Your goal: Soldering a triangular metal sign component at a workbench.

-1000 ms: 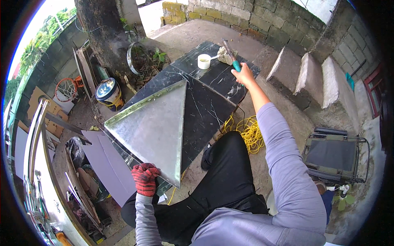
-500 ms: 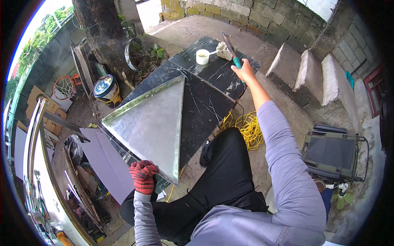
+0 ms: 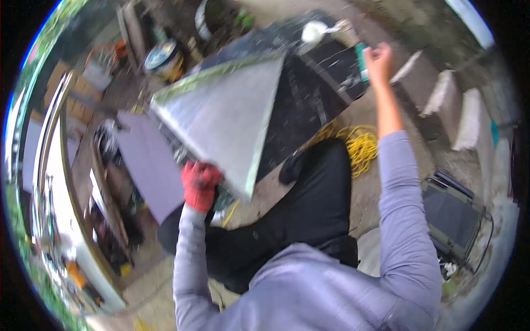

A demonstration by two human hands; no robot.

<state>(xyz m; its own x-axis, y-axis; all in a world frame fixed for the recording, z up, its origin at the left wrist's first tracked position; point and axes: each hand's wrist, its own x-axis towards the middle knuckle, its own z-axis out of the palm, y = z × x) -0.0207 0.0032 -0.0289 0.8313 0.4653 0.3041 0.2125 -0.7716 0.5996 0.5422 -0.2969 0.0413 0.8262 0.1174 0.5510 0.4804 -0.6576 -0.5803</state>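
Note:
A triangular grey metal sheet (image 3: 221,116) with folded, greenish edges lies on the dark marbled tabletop (image 3: 303,105). My left hand (image 3: 200,182), in a red glove, is closed on the sheet's near left edge. At the far right of the tabletop, my bare right hand (image 3: 379,63) is closed at the green handle of a soldering iron (image 3: 362,62). Motion blur softens its fingers. The iron's front end is by a rough stone (image 3: 345,33), blurred here. Left of the stone stands a small white tub (image 3: 314,32) with a pale stick or handle reaching toward the stone.
A coil of yellow cord (image 3: 359,149) lies on the floor beyond my knee. Concrete steps (image 3: 441,99) rise at right, above a folded chair (image 3: 454,212). To the left are a paint bucket (image 3: 164,59), a purple-grey panel (image 3: 146,160) and a tool-laden white surface (image 3: 72,220).
The whole view has shifted, so the table and sheet appear farther right and higher. My left hand stays on the sheet, and my right stays at the soldering iron's handle.

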